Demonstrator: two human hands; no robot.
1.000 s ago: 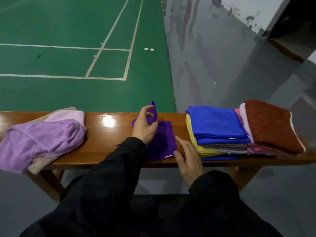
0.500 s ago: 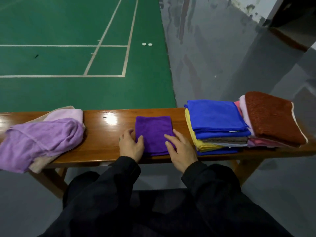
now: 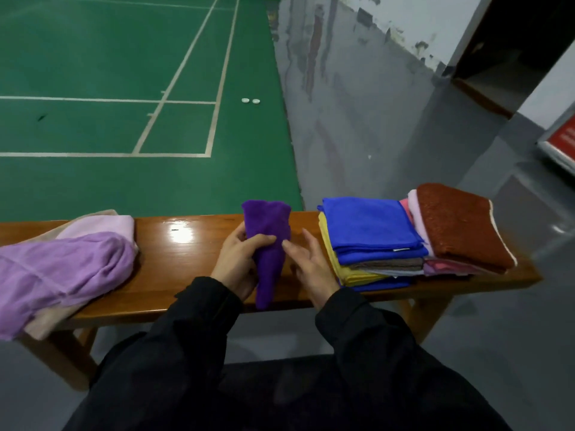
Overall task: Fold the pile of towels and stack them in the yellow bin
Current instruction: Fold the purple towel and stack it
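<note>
A dark purple towel (image 3: 267, 225), folded small, is lifted off the wooden bench (image 3: 180, 259) and hangs bunched in my left hand (image 3: 239, 259), whose thumb and fingers grip its middle. My right hand (image 3: 311, 262) is beside the towel's right edge with fingers relaxed, and its fingertips touch the cloth. To the right lies a stack of folded towels with a blue one (image 3: 370, 225) on top. Further right is a second stack topped by a brown towel (image 3: 460, 225). An unfolded pile with a lilac towel (image 3: 59, 272) sits at the bench's left end. No yellow bin is in view.
Behind the bench is a green court floor (image 3: 124, 73) with white lines and two small white discs (image 3: 250, 101). Grey floor (image 3: 373, 119) lies to the right, with a wall and a dark doorway at the far right. My black sleeves fill the foreground.
The purple towel lay flat on the bench under both hands half a second ago. Now my left hand has picked it up, and it hangs bunched above the bench.
</note>
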